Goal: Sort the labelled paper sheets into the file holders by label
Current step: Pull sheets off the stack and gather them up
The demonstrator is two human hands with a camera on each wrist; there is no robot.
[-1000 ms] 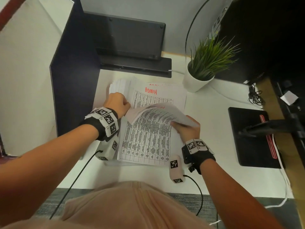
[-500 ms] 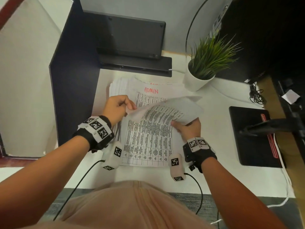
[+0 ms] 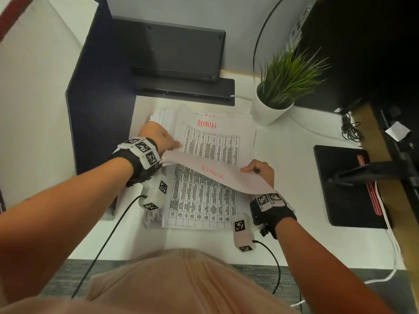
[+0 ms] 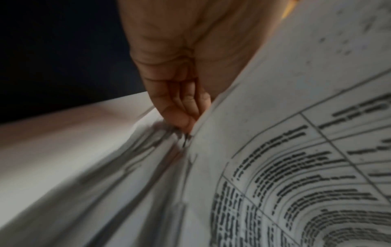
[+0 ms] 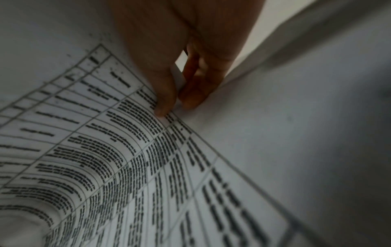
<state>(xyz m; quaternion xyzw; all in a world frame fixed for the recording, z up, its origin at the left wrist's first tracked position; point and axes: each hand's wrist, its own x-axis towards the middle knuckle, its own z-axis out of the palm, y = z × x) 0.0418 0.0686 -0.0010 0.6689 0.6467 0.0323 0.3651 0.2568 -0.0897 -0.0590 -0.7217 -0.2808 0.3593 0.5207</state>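
Note:
A stack of printed table sheets point(image 3: 215, 141) lies on the white desk point(image 3: 292, 152); its top sheet is marked ADMIN in red. One sheet point(image 3: 217, 175) is lifted off it and curled back toward me, red ADMIN showing through its blank back. My left hand point(image 3: 174, 145) pinches this sheet's left edge, fingers curled beside the paper point(image 4: 296, 117) in the left wrist view. My right hand point(image 3: 249, 169) pinches the right edge; thumb and fingers point(image 5: 167, 100) close on the sheet point(image 5: 95, 142). No file holder is plainly recognisable.
A dark panel point(image 3: 99, 91) stands along the stack's left side. A black device on a stand point(image 3: 172, 51) is at the back, a potted plant point(image 3: 278, 91) at the back right. A black pad point(image 3: 347, 186) and cables point(image 3: 350, 128) lie to the right.
The lifted sheet has been turned over toward me, so its back now faces up and drapes over my right wrist. Both hands keep their hold and have hardly shifted.

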